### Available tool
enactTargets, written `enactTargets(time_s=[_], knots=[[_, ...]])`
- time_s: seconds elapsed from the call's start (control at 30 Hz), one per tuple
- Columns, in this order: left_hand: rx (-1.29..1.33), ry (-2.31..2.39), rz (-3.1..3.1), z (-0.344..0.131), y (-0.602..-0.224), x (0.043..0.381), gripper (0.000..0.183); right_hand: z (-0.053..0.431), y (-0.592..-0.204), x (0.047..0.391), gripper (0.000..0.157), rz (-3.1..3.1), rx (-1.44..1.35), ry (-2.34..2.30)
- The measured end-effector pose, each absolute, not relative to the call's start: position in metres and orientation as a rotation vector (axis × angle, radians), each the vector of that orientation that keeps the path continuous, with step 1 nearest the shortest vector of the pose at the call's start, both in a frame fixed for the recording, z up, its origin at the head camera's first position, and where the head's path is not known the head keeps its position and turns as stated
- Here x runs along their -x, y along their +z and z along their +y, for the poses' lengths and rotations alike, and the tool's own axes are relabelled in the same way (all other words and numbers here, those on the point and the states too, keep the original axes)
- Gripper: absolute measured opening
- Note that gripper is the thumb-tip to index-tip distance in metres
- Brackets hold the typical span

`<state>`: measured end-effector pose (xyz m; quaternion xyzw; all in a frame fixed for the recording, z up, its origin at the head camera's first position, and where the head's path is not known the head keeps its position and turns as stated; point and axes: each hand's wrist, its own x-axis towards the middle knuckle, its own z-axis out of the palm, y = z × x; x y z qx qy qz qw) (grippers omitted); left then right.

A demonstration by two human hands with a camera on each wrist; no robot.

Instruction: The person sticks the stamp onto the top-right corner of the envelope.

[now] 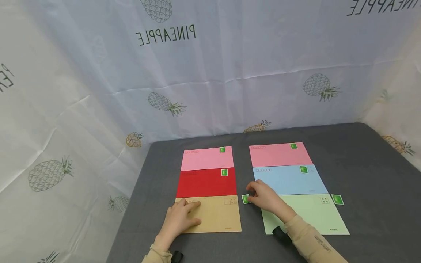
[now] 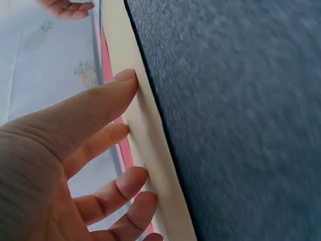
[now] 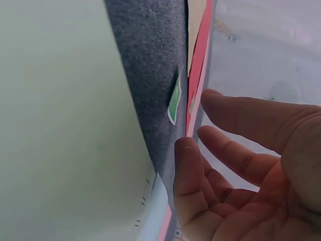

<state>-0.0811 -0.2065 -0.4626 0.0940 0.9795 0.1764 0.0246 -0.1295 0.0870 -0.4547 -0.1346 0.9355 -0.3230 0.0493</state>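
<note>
My left hand (image 1: 180, 218) rests with spread fingers on the tan envelope (image 1: 218, 215), thumb and fingertips touching its paper, as the left wrist view shows too. Over the left edge of the light green envelope (image 1: 306, 219) reaches my right hand (image 1: 265, 197), fingers loosely bent. Close to its fingertips lies a small green stamp (image 1: 245, 199) with a white border, in the gap between the two envelope columns. In the right wrist view that stamp (image 3: 174, 103) stands apart from the thumb and fingers, which hold nothing. Another green stamp (image 1: 337, 199) lies right of the light green envelope.
Behind the tan envelope lie a red envelope (image 1: 204, 184) and a pink envelope (image 1: 204, 160), each bearing a green stamp. A blue envelope (image 1: 286, 180) and another pink envelope (image 1: 276, 157), both stamped, line the right column. Pineapple-print cloth (image 1: 223, 98) hangs around the dark grey table (image 1: 368, 160).
</note>
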Motion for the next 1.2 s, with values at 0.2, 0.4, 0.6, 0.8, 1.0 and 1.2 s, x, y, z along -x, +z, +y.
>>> enactTargets(time_s=[0.2, 0.4, 0.6, 0.8, 1.0, 1.2], knots=[[-0.237, 0.559, 3.003, -0.215, -0.461, 0.077, 0.053, 0.083, -0.461, 0.128, 0.02, 2.849, 0.388, -0.948], [-0.197, 0.584, 2.976, -0.221, -0.458, 0.073, 0.056, 0.081, -0.463, 0.128, 0.02, 2.845, 0.38, -0.951], [-0.186, 0.599, 2.955, -0.226, -0.457, 0.071, 0.059, 0.081, -0.464, 0.127, 0.018, 2.831, 0.369, -0.948], [-0.15, 0.572, 2.939, -0.23, -0.458, 0.072, 0.061, 0.08, -0.463, 0.128, 0.016, 2.835, 0.387, -0.958], [-0.136, 0.575, 2.93, -0.231, -0.456, 0.072, 0.062, 0.08, -0.463, 0.128, 0.017, 2.83, 0.377, -0.96], [-0.142, 0.582, 2.943, -0.23, -0.456, 0.071, 0.061, 0.081, -0.462, 0.128, 0.015, 2.82, 0.378, -0.951]])
